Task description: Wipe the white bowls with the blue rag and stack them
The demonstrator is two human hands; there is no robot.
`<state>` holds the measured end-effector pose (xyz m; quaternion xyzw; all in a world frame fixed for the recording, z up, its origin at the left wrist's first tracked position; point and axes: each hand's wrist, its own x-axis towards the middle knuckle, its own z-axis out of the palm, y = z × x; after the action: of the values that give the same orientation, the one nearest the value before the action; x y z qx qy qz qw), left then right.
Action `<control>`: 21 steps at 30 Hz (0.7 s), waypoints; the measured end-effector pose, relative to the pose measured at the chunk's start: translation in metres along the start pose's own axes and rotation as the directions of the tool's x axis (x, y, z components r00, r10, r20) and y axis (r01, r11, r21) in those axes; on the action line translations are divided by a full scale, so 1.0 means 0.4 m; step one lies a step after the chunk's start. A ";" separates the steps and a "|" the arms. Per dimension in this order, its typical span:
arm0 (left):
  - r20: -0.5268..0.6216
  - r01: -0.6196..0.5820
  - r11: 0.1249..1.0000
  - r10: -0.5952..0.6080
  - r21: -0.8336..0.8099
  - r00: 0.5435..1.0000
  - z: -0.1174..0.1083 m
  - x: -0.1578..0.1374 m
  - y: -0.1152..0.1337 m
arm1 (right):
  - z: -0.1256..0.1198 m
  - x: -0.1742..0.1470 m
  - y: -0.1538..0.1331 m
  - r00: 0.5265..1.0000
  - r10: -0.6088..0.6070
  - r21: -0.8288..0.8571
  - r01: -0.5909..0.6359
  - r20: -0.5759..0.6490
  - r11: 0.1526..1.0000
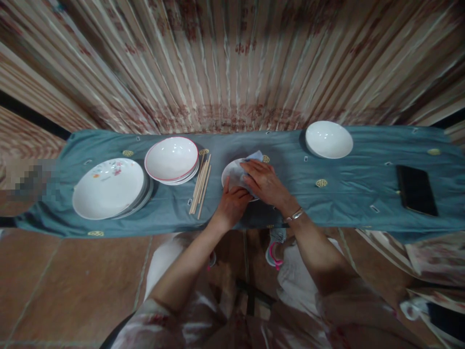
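Note:
In the middle of the table a white bowl (229, 170) sits before me, partly covered by my hands. My left hand (234, 206) grips its near left rim, fingers over the edge. A pale blue-grey cloth (255, 156) lies in and over the bowl, one corner sticking up at the far side. Pressed onto that cloth is my right hand (266, 183), its fingers curled around the folds. The inside of the bowl under the cloth is hidden. Just left of my hands lie several light wooden chopsticks (201, 189).
Stacked white bowls with a red rim (171, 157) and stacked flowered plates (109, 189) stand on the left. A white bowl (329, 139) and a black phone (417, 190) are on the right. A teal cloth (290, 203) covers the narrow table; a pleated curtain (240, 63) hangs behind it.

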<state>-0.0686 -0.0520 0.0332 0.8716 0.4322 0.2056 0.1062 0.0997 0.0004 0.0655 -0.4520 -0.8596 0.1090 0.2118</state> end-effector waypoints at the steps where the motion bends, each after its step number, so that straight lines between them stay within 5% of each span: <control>1: 0.001 0.005 1.000 -0.005 -0.017 1.000 -0.001 -0.003 -0.001 | -0.005 -0.001 0.001 1.000 -0.012 -0.022 0.012 0.007 1.000; 6: -0.134 0.030 0.971 -0.063 -0.237 0.989 -0.015 -0.019 -0.017 | -0.027 -0.005 0.001 0.994 -0.023 -0.168 0.041 0.107 0.985; 9: -0.270 0.164 0.865 -0.320 -0.475 0.908 -0.020 -0.023 -0.042 | -0.033 -0.006 -0.005 0.978 0.009 -0.212 0.037 0.209 0.977; 11: -0.267 0.255 0.659 -0.584 -0.708 0.767 -0.017 -0.022 -0.058 | -0.035 -0.007 -0.008 0.970 0.016 -0.197 0.033 0.242 0.980; 14: 0.044 0.268 0.138 -0.815 -0.954 0.577 -0.014 -0.020 -0.062 | -0.033 -0.006 -0.011 0.961 0.014 -0.143 0.027 0.276 0.989; 16: 0.206 0.223 -0.090 -0.791 -0.971 0.576 -0.020 -0.022 -0.051 | -0.027 -0.006 -0.013 0.955 0.004 -0.115 0.031 0.297 0.993; 21: 0.358 0.178 -0.320 -0.694 -0.931 0.625 -0.045 -0.024 -0.013 | 0.001 -0.015 -0.030 0.962 -0.002 -0.071 0.022 0.274 0.997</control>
<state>-0.0859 -0.0565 0.0449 0.2002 0.4553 0.5378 0.6808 0.0938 -0.0115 0.0679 -0.4350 -0.8867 0.1375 0.0751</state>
